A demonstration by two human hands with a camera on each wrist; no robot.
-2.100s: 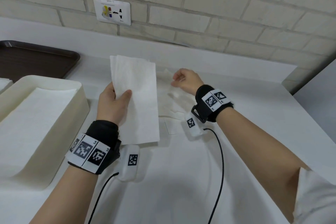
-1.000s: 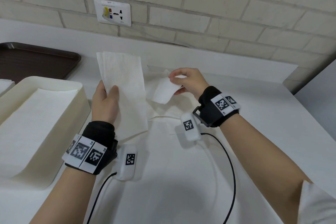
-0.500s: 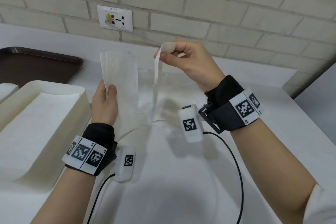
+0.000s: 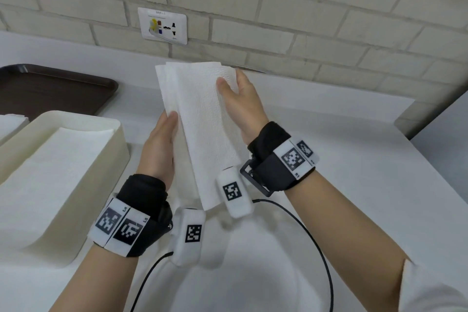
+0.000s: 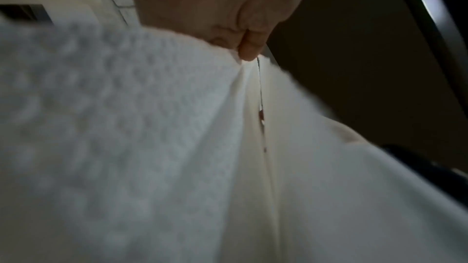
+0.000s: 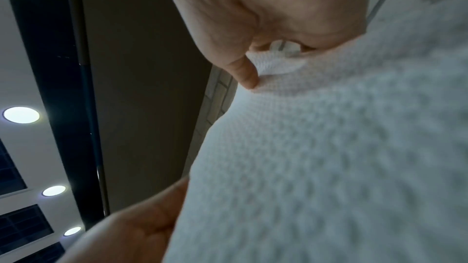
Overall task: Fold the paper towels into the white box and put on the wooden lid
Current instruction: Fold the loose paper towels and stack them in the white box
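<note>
Head view, centre of frame: both hands hold a stack of paper towels (image 4: 202,119) upright above the white counter (image 4: 329,172). The towels are white, embossed with a fine dimpled grain, folded into a long narrow rectangle; at the top edge several offset layers show, fanned slightly to the left. The lower end hangs down between the two wrists.

Left hand (image 4: 159,144): grips the left long edge at mid-height, thumb pressed on the near face, fingers hidden behind the sheets. In the left wrist view a fingertip pinches a fold of the paper.

Right hand (image 4: 243,106): holds the upper right corner, thumb laid over the near face, fingers behind. In the right wrist view the thumb (image 6: 243,73) bears on a small tucked fold of the towel.

Left of frame: white box (image 4: 111,149), matte, rectangular with rounded corners, open on top. Inside lies a flat layer of folded towels (image 4: 50,172), nearly level with the rim.

Upper left: dark brown tray (image 4: 58,91) with a raised rim. Behind the counter, a pale brick wall (image 4: 304,7) with a white socket plate (image 4: 163,25).

Both wrists carry black bands with square printed markers; thin black cables trail toward the bottom of the frame.
</note>
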